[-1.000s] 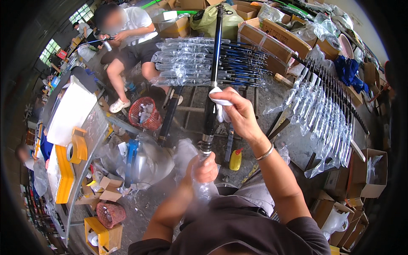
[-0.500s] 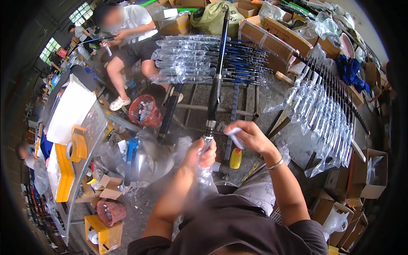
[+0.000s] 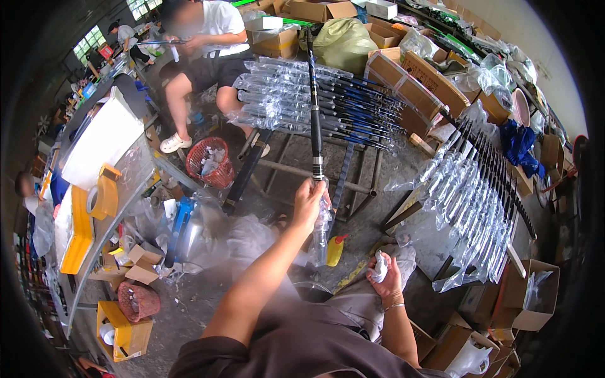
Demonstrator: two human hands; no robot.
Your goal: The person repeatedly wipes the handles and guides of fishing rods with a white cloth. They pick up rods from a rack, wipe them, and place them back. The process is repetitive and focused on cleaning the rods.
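Note:
My left hand (image 3: 307, 205) is wrapped round the lower part of a black fishing rod (image 3: 316, 135), which points away from me, nearly upright in the picture. Below that fist hangs a clear plastic sleeve (image 3: 321, 236) around the rod's lower end. Down by my right thigh, my right hand (image 3: 392, 282) holds a crumpled white cloth (image 3: 379, 267) in curled fingers. Beyond the rod, several plastic-wrapped rods (image 3: 274, 94) lie side by side on a metal rack (image 3: 287, 167). More wrapped rods (image 3: 469, 201) lean in a row on the right.
A red basket (image 3: 219, 175) with scraps stands left of the rack, near a seated person (image 3: 220, 28) handling another rod. At left is a table with yellow tape rolls (image 3: 104, 195). A yellow bottle (image 3: 336, 251) is near my legs. Cardboard boxes (image 3: 535, 296) stand at the lower right.
My right hand has dropped from beside the rod to near my right thigh, still with the white cloth. My left hand has moved slightly up and right with the rod.

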